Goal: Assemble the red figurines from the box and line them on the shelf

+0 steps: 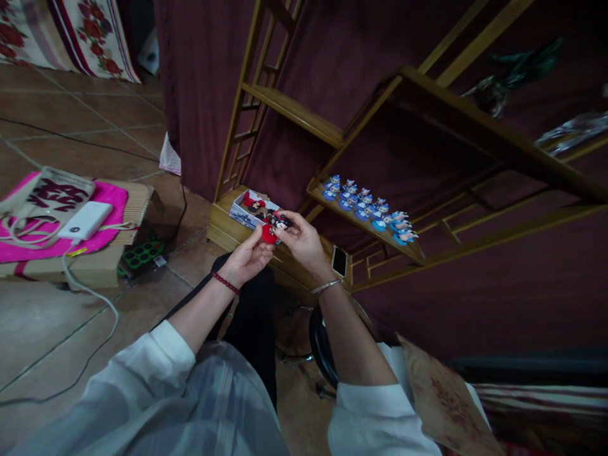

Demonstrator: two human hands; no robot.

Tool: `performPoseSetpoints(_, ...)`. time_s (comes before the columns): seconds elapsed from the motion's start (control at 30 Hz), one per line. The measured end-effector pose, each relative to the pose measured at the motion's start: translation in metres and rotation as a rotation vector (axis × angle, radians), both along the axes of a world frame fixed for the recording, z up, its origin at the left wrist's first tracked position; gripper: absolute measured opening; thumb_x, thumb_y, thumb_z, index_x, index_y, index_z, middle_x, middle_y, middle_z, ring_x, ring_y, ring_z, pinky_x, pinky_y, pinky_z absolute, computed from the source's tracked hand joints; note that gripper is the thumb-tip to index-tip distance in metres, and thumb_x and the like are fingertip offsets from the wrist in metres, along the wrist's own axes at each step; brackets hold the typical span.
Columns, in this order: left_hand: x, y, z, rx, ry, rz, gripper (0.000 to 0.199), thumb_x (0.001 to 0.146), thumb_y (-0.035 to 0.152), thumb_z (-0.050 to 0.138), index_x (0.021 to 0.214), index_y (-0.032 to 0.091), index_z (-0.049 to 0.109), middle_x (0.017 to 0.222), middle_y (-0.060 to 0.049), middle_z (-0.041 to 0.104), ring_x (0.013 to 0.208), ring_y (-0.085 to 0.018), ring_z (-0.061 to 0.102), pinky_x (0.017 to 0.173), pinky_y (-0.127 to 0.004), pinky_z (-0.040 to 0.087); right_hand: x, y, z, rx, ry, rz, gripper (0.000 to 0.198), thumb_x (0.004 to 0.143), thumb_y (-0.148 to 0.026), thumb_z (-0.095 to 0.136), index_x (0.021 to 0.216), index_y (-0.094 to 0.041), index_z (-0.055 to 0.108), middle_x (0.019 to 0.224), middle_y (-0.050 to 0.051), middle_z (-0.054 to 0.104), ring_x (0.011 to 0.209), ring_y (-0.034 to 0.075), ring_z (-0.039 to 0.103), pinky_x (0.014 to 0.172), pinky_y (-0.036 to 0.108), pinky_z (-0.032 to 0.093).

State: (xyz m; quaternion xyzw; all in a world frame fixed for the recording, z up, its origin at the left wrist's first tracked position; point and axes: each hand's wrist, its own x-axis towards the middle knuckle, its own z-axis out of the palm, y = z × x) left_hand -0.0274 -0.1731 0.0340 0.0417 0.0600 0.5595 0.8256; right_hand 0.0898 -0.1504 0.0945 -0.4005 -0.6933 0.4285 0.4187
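Between my two hands is a small figurine (280, 223) with a dark head and a round red base. The fingers of my left hand (251, 255) pinch the red base from the left. My right hand (305, 242) grips the figurine's upper part with thumb and fingers. Just behind it, an open box (240, 214) with a patterned side holds more red and black figurines (254, 204). That box sits on the low wooden shelf, partly hidden by my hands.
Several blue figurines (363, 202) stand in rows on a wooden shelf (319, 188) to the right. A phone (339, 261) lies on the lower shelf. At left, a white power bank (90, 220) with a cable rests on a pink-covered cardboard box (102, 269). A black stool (320, 345) stands below.
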Motion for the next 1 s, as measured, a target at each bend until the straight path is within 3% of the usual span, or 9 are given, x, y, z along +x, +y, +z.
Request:
performPoseSetpoints(0.27, 0.0, -0.009, 0.003, -0.036, 0.011, 0.001, 0.019, 0.08, 0.029, 0.054, 0.083, 0.012, 0.06, 0.071, -0.003, 0.06, 0.052, -0.005, 0.048, 0.043, -0.014, 0.039, 0.002, -0.008, -0.001, 0.1, -0.149, -0.025, 0.039, 0.069, -0.023, 0.058, 0.108, -0.026, 0.055, 0.099, 0.001, 0.06, 0.078, 0.013, 0.057, 0.073, 0.026, 0.05)
performPoseSetpoints(0.63, 0.007, -0.024, 0.008, -0.004, 0.062, -0.045, 0.02, 0.083, 0.029, 0.05, 0.081, 0.013, 0.061, 0.071, -0.002, 0.058, 0.051, -0.004, 0.046, 0.043, -0.014, 0.038, 0.004, -0.029, 0.017, 0.339, -0.398, -0.014, 0.037, 0.072, -0.009, 0.051, 0.105, -0.024, 0.057, 0.094, 0.003, 0.055, 0.069, 0.011, 0.053, 0.068, 0.026, 0.047)
performPoseSetpoints(1.0, 0.016, -0.034, 0.015, 0.008, 0.161, -0.061, 0.029, 0.087, 0.03, 0.041, 0.077, 0.012, 0.061, 0.064, -0.002, 0.056, 0.048, -0.005, 0.043, 0.044, -0.016, 0.039, 0.016, -0.044, 0.013, 0.41, -0.407, -0.071, 0.037, 0.074, -0.009, 0.054, 0.108, -0.022, 0.056, 0.097, 0.004, 0.055, 0.086, 0.014, 0.053, 0.08, 0.029, 0.043)
